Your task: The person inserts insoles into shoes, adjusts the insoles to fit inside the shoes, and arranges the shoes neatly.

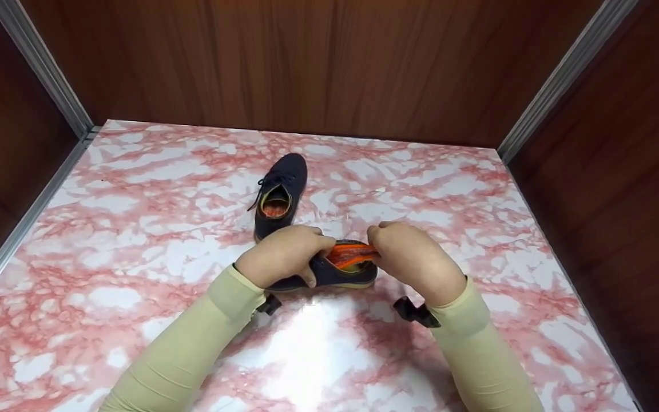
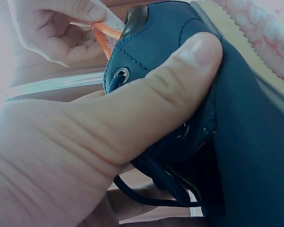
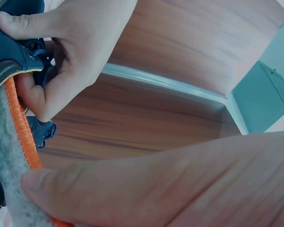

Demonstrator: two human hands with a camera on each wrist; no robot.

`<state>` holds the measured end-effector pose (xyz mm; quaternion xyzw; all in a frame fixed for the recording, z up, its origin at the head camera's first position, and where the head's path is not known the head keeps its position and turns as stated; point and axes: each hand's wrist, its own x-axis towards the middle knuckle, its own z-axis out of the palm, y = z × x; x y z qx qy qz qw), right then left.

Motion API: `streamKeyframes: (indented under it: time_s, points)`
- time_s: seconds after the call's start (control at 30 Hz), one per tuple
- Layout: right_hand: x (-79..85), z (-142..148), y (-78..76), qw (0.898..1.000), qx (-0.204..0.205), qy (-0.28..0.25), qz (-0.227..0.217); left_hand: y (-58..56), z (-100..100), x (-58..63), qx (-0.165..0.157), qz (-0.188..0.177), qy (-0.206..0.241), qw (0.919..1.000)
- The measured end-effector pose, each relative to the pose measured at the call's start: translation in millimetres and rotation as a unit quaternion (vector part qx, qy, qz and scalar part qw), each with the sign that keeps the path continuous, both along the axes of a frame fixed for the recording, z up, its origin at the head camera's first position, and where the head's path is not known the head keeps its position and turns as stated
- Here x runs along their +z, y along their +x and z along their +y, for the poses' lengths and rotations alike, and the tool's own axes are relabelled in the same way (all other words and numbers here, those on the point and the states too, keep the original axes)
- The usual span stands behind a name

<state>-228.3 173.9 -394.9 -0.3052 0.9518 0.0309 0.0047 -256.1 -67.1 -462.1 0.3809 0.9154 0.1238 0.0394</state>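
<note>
A dark navy lace-up shoe (image 1: 344,279) lies sideways with its toe to the left and its heel to the right. My left hand (image 1: 286,252) grips it over the laced front, the thumb pressed on the side of the upper as the left wrist view shows. An orange-edged insole (image 1: 349,253) reaches up out of the shoe's opening, partly inside it. The right hand (image 1: 412,257) pinches the insole's end just beyond the heel. In the right wrist view the insole's grey speckled face (image 3: 12,146) and bright orange rim show beside the thumb.
Beyond the left hand stands a second navy shoe (image 1: 295,169), toe pointing away, an orange-red lining visible inside. Both shoes are on a pink-and-white marbled table (image 1: 135,286). Brown wood panels (image 1: 284,68) with metal edge strips enclose the back and sides.
</note>
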Motion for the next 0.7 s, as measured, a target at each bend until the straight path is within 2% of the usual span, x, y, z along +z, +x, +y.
streamKeyframes:
  time_s: [0.13, 0.3, 0.43, 0.7]
  points:
    - [1.0, 0.7, 0.4, 1.000, -0.011, 0.000, -0.007, -0.2, -0.3, 0.2, -0.004, 0.004, 0.000, 1.0000]
    - [5.3, 3.0, -0.5, 0.998, -0.053, 0.011, -0.037, 0.0, -0.2, 0.2, -0.005, 0.006, -0.002, 1.0000]
    - [7.2, 5.4, -0.8, 0.997, -0.073, 0.015, -0.038, 0.6, 0.3, 0.4, -0.004, 0.009, -0.002, 0.9999]
    - [4.3, 4.3, -0.4, 0.998, -0.047, -0.007, -0.033, 1.0, 0.6, 0.3, -0.003, 0.008, -0.003, 1.0000]
